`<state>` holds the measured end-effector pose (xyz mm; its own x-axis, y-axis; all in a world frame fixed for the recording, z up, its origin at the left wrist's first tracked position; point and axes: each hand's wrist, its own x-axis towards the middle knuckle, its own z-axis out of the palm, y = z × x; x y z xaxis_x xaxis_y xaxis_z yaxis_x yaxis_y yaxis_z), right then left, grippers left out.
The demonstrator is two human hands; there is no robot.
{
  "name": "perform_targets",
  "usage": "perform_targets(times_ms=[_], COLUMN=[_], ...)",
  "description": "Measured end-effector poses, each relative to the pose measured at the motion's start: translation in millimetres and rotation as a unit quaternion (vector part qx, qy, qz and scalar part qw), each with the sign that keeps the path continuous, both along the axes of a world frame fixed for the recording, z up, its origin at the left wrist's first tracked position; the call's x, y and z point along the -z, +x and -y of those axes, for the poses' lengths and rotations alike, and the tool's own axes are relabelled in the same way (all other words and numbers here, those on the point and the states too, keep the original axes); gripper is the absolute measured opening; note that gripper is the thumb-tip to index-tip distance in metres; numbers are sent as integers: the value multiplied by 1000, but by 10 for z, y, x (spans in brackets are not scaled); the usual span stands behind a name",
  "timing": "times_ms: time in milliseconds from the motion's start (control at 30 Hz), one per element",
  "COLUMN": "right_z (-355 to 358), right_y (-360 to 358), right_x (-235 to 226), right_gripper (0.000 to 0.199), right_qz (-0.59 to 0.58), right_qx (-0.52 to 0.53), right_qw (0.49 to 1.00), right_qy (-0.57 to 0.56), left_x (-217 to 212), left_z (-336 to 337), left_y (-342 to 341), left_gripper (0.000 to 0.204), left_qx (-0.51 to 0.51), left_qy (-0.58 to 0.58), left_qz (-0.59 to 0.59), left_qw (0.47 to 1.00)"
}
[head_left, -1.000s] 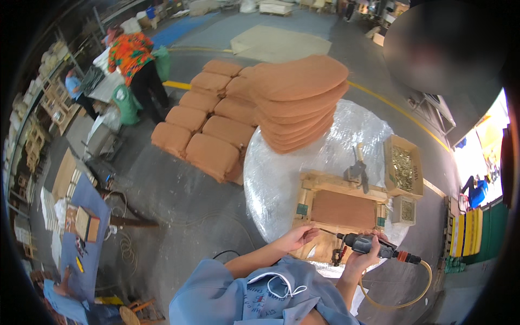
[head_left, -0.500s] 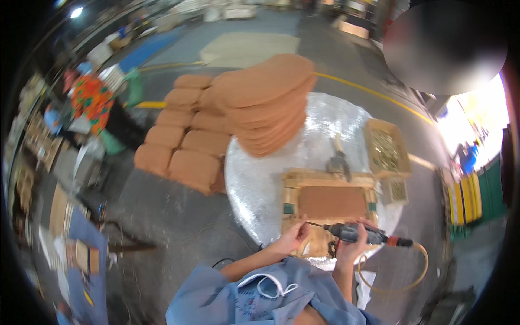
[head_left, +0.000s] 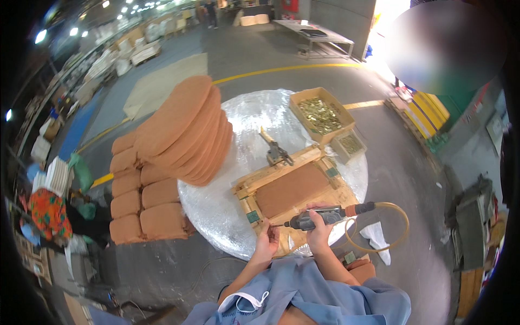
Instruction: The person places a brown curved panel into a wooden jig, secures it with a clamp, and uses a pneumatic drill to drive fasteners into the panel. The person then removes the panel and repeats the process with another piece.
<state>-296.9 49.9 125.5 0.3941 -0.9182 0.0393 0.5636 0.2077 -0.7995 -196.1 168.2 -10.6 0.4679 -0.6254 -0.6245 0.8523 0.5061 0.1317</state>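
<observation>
My right hand (head_left: 319, 229) is wrapped round the body of a dark air screwdriver (head_left: 329, 215), held level with its bit pointing left. At the bit's tip, the closed fingertips of my left hand (head_left: 267, 238) meet; anything small between them is too fine to make out. Beneath both hands lies a wooden frame jig (head_left: 281, 172) with green patches at its corners. A reddish-brown panel (head_left: 292, 189) sits inside it. Pliers-like hand tool (head_left: 278, 154) with a yellow handle rests beyond the jig's far bar.
The round table (head_left: 244, 116) is wrapped in shiny film. A box of brass-coloured screws (head_left: 324, 116) and a smaller box (head_left: 349, 145) stand at its far right. Brown padded pieces (head_left: 184, 130) are stacked at left. A yellowish hose (head_left: 407, 227) loops right. Someone in a patterned top (head_left: 50, 214) is far left.
The view has swung to the right, so the table, jig and stacks appear farther left and turned. Both hands keep the air screwdriver over the jig, my left fingers still by its tip.
</observation>
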Motion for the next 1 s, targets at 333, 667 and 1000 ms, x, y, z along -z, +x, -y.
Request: perform_targets(times_ms=[333, 667, 1000], right_z=[-55, -63, -120], right_y=[-49, -23, 87], right_x=[14, 130, -6], right_gripper=[31, 30, 29], right_qz=[-13, 10, -3], right_qx=[35, 17, 14], right_qw=[999, 1000, 999], right_qy=[-7, -2, -30], left_x=[251, 255, 47], left_z=[-2, -57, -181], left_y=[-53, -64, -54], left_gripper=[16, 19, 16], left_qx=[-8, -21, -39], left_qy=[2, 18, 4], left_qz=[2, -9, -20], left_qw=[1000, 1000, 999])
